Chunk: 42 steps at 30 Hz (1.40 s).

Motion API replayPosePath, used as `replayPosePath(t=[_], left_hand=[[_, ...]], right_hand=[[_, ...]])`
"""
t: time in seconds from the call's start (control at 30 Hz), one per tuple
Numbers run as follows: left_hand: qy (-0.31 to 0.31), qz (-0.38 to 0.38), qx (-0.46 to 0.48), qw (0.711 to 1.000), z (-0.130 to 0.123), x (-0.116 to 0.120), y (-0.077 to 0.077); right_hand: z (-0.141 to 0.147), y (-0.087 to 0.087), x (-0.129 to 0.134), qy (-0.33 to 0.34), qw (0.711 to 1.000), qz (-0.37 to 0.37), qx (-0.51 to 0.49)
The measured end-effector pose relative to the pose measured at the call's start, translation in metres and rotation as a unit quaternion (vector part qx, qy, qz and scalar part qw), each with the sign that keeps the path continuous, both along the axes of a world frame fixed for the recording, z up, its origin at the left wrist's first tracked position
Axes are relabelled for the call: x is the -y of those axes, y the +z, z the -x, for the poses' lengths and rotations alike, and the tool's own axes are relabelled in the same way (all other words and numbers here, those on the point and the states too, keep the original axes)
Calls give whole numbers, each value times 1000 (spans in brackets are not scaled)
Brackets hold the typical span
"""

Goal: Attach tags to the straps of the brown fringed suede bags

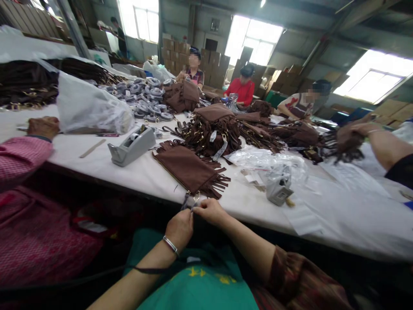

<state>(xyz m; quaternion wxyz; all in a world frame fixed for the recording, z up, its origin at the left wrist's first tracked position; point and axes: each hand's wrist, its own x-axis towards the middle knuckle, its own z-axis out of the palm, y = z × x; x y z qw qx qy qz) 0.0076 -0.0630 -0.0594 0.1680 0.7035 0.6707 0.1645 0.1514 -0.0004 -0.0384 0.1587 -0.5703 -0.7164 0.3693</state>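
A brown fringed bag point(185, 167) lies flat at the table's front edge, with its zip along the near left side. A gold clasp point(196, 196) and a thin greyish wrapped strap point(185, 202) hang from its near corner. My left hand point(180, 226), with a silver bracelet at the wrist, is closed on the strap just below the clasp. Right beside it, my right hand point(209, 211) pinches the same strap between thumb and fingers. The fingertips of both hands nearly touch.
Grey tape dispensers point(134, 145) point(279, 190) stand left and right of the bag. Behind it are a heap of fringed bags point(213, 129), coiled straps point(145, 97) and clear plastic point(267, 159). A person's hand point(43, 127) rests at left; another person's arm point(389, 142) reaches in at right.
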Motion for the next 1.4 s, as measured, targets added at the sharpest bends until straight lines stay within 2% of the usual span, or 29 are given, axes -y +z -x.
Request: replayPosePath(t=[0.23, 0.4, 0.57, 0.63, 0.7, 0.8, 0.87, 1.0, 1.13, 1.23, 1.4], left_hand=[[-24, -23, -126, 991, 0, 5, 9], [-21, -46, -126, 991, 1, 8, 13], [-37, -46, -21, 998, 9, 0, 19], [-34, -34, 65, 997, 13, -5, 23], [-7, 29, 186, 982, 17, -11, 26], [55, 158, 365, 916, 18, -18, 28], [85, 200, 447, 868, 17, -20, 29], [120, 242, 538, 799, 17, -17, 33], [148, 288, 605, 727, 17, -14, 38], [168, 328, 671, 643, 16, -13, 40], [198, 406, 753, 478, 13, -10, 39]], right_hand=[[12, 11, -2, -6, 995, 20, 99], [16, 15, -5, 1, 994, 24, 105], [9, 7, -4, -14, 999, 34, 37], [5, 4, -1, -26, 997, 65, -22], [2, 4, 3, -41, 989, 109, -94], [1, 6, 10, -75, 969, 151, -183], [3, 7, 13, -96, 962, 154, -205], [6, 8, 16, -106, 959, 147, -216], [7, 9, 19, -102, 943, 167, -271], [8, 8, 21, -109, 931, 158, -312], [9, 3, 24, -91, 912, 106, -385]])
